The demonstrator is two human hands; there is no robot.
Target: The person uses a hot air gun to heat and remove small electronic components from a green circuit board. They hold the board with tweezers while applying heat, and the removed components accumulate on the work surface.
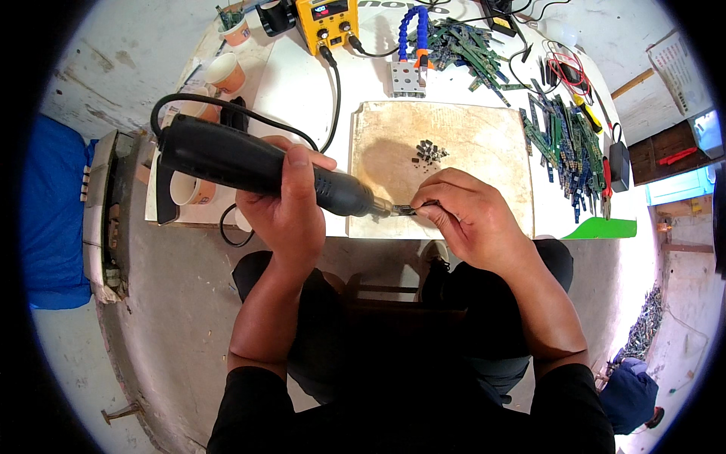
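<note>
My left hand (291,204) grips a black corded hot-air gun (227,155), its metal nozzle (382,206) pointing right, low over a tan worn mat (484,132). Just beside the nozzle, my right hand (465,212) pinches a small dark strip (402,209), which looks like a piece of circuit board; its right end is hidden by my fingers. A small pile of black chips (429,151) lies on the mat above my right hand.
A yellow soldering station (325,23) stands at the back, near a metal block (408,82) with a blue segmented hose (403,34). Paper cups (225,72) line the left. Circuit-board strips (556,159), red-handled pliers (607,189) and a black adapter (620,170) lie right.
</note>
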